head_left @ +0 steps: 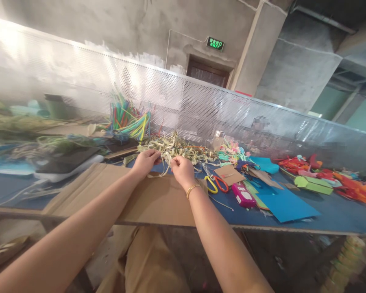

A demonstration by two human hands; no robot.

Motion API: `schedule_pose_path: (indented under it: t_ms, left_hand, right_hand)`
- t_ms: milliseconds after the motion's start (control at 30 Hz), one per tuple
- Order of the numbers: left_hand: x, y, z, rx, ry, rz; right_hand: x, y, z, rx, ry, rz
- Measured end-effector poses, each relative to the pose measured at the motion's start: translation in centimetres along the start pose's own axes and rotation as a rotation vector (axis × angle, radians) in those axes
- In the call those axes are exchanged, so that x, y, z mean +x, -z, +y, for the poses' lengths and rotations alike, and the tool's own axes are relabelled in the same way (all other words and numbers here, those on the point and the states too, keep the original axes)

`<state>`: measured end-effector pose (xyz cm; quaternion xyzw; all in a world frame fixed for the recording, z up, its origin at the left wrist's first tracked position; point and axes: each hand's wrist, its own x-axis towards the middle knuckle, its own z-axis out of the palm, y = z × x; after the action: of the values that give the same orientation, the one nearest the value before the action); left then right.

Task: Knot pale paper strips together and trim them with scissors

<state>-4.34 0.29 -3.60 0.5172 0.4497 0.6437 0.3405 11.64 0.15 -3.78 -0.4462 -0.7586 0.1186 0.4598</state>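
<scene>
My left hand [147, 163] is closed in a pinch above the cardboard sheet [161, 199]. Close beside it, my right hand [183, 171], with a gold chain bracelet [192, 189] at the wrist, pinches too. A thin, pale cream strip [164, 167] runs in a loose loop between the fingers of both hands, one end trailing down toward the cardboard. Its exact material is hard to make out. Just behind the hands lies a heap of similar curled, pale green-cream strips [183, 149]. My fingertips partly hide the grip points.
Right of the cardboard lie yellow-handled [212, 185] and orange-handled scissors [222, 184], a magenta box [243, 195] and blue sheets [288, 203]. Colourful stems [129, 120] bunch at the back left. A glass jar [218, 140] stands before the perforated metal screen [171, 89].
</scene>
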Motion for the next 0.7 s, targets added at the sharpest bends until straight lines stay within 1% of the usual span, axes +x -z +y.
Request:
schedule_pose_path:
  t_ms: [133, 300, 433, 533, 600, 700]
  left_hand:
    - [-0.17, -0.18, 0.34, -0.113, 0.069, -0.004]
    - [-0.43, -0.25, 0.56, -0.127, 0.021, -0.048]
    - [-0.42, -0.14, 0.39, -0.084, -0.008, -0.047]
    - [-0.4, -0.13, 0.28, -0.033, -0.021, -0.042]
    - [-0.43, -0.15, 0.28, -0.02, -0.024, -0.058]
    - [-0.45, -0.13, 0.33, -0.034, -0.01, -0.096]
  right_hand:
    - [0.1, -0.11, 0.15, 0.013, -0.004, 0.026]
    - [-0.01, -0.07, 0.06, -0.006, 0.003, 0.028]
    - [-0.14, -0.1, 0.01, -0.038, 0.072, -0.015]
    - [-0.11, -0.16, -0.06, -0.013, 0.144, -0.058]
    - [-0.07, -0.2, -0.17, 0.017, 0.181, -0.057]
    - [-0.04, -0.35, -0.29, 0.059, 0.204, -0.022]
